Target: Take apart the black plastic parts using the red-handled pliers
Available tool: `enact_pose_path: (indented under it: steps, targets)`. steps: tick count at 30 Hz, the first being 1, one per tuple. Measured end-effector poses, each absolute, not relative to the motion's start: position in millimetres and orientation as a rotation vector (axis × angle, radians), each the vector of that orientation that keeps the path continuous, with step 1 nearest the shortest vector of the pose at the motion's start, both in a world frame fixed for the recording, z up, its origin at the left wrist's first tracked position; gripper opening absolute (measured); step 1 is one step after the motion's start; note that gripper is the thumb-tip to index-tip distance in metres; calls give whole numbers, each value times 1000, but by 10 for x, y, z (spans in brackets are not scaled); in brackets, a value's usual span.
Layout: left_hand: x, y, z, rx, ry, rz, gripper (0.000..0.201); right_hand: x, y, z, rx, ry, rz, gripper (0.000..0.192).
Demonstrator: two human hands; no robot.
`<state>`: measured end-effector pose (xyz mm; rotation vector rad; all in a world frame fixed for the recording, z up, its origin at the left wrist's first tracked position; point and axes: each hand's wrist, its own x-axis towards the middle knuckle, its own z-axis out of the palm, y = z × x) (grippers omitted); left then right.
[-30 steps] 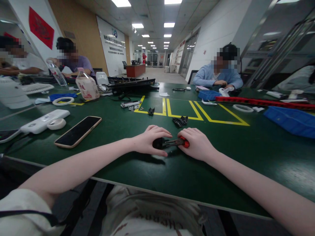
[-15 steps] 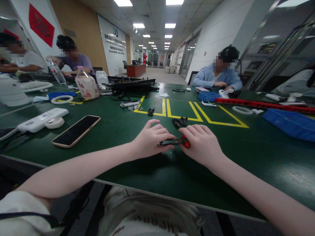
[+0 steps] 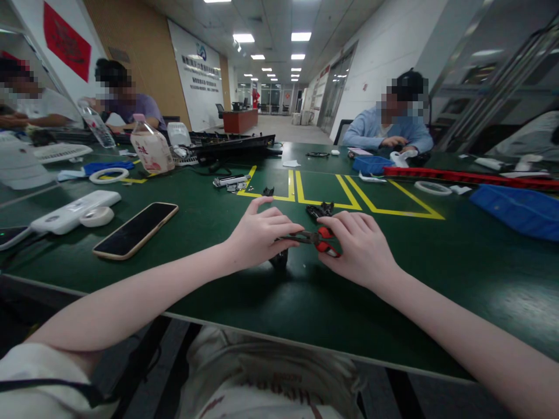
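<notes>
Fingers of the left hand [image 3: 257, 235] pinch the black tip of the pliers [image 3: 312, 237]; the right hand [image 3: 360, 247] grips their red handles just above the table [image 3: 244, 297]. Step: positioning the tool. Steady two-handed alignment is needed.

Table: big and dark green [image 3: 437, 273], with yellow lines [image 3: 349, 198].
Phone: a dark phone [image 3: 135, 230] lies flat on the left.
Tape: a white tape roll [image 3: 96, 216] just beside a white box [image 3: 74, 211].
Bottle: a pink-topped bottle [image 3: 152, 150] far back.
Bins: blue trays [image 3: 515, 203] on the right.
People: some sit at the far side [image 3: 388, 131].
</notes>
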<state>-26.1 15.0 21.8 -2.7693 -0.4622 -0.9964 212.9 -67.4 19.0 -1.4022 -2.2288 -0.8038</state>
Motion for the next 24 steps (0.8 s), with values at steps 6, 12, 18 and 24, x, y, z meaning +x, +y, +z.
enact_pose_path:
  steps: [6, 12, 18, 24]
  targets:
    - [-296, 217, 222, -2729, -479, -1001, 17, 2178, -675, 195, -1448, -2226, -839, 48]
    - [-328, 290, 210, -2717, -505, -1027, 19, 2219, -665, 186, -1520, -2230, -868, 60]
    - [-317, 282, 237, -2816, -540, -1113, 17, 2291, -679, 200, -1460, -2244, -852, 59]
    - [-370, 316, 246, -3246, -645, -929, 77, 2471, -667, 288, -1420, -2231, -978, 57]
